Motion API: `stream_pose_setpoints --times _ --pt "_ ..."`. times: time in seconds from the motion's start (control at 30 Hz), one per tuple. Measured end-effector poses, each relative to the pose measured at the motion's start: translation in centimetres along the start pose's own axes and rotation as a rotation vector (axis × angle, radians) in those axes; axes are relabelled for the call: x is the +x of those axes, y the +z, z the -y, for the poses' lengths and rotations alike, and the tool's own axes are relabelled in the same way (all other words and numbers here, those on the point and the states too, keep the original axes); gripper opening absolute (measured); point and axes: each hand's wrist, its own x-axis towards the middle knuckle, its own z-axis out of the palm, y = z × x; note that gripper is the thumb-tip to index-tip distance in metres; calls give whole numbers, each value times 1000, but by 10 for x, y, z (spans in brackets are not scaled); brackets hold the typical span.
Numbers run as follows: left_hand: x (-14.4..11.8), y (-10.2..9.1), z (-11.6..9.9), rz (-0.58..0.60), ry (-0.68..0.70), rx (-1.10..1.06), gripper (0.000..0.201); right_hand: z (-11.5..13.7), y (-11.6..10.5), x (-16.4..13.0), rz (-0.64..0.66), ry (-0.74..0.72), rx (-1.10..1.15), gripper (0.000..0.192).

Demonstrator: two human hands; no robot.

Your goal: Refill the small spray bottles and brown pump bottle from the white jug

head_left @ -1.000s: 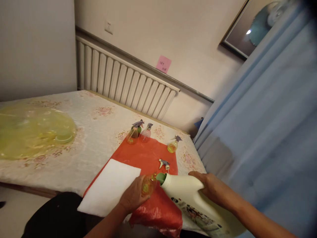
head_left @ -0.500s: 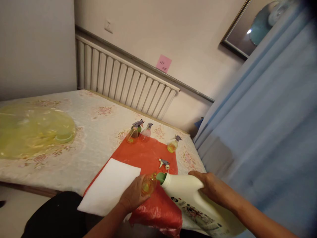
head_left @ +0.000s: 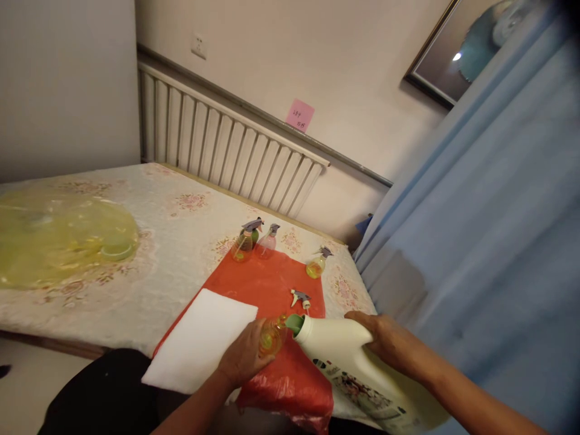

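My left hand (head_left: 244, 356) is closed around a small clear orange-tinted spray bottle (head_left: 272, 338) with its top off. My right hand (head_left: 392, 344) grips the handle of a large cream detergent jug (head_left: 362, 374), tilted so that its green spout (head_left: 294, 324) meets the mouth of the small bottle. Whether liquid is flowing I cannot make out. Just beyond, a loose trigger spray head (head_left: 301, 298) lies on a red plastic sheet (head_left: 254, 275). Under my left forearm's far side, a white foam sheet (head_left: 203, 338) rests on the red plastic.
Several spray bottles stand at the back of the red plastic, among them a pink-tinted one (head_left: 268, 240) and a yellow one (head_left: 316, 264). A bulging yellow bag (head_left: 58, 235) lies left on the flowered bed cover (head_left: 181, 241). A blue curtain (head_left: 489, 199) hangs at right.
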Motion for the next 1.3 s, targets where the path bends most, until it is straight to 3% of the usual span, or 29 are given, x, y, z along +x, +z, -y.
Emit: stream_pose_setpoints --times 0.53,1.3 --pt "1 -2 -2 3 35 2 71 -1 0 1 1 -6 -8 44" --pt "2 -3 -5 14 18 19 72 -1 -3 3 -4 21 -10 41"
